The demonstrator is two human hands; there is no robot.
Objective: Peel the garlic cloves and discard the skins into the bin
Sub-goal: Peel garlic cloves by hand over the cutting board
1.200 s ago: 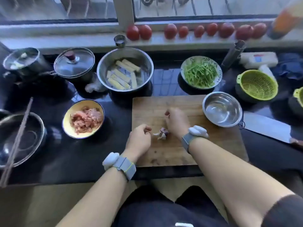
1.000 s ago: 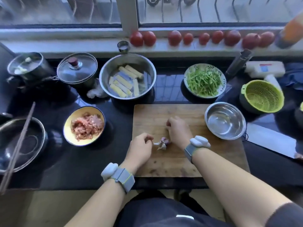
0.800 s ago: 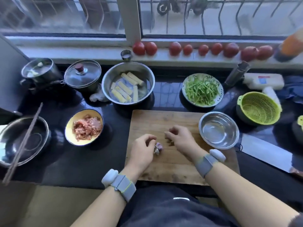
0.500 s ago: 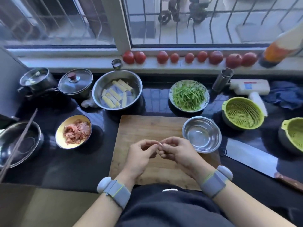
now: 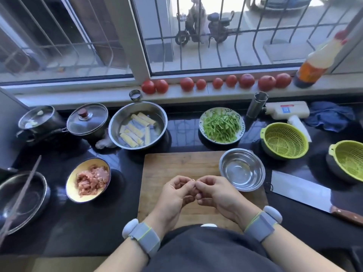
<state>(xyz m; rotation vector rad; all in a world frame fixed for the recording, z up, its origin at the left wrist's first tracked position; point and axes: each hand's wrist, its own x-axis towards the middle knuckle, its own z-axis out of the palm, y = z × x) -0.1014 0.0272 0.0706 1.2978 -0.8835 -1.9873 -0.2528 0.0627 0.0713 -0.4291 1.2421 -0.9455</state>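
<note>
both hands (image 5: 193, 190) now raised together, fingertips pinching garlic (image 5: 193, 180)

Bright window (image 5: 216, 32) backlight; glossy counter (image 5: 182, 130) glare; edges warped.

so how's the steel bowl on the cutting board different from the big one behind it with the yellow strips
The small steel bowl sits on the cutting board's right corner and holds nothing visible. The big steel bowl stands on the dark counter behind the board, is clearly wider, and holds pale yellow strips in what looks like water. Both are round, shiny metal and upright.
</note>
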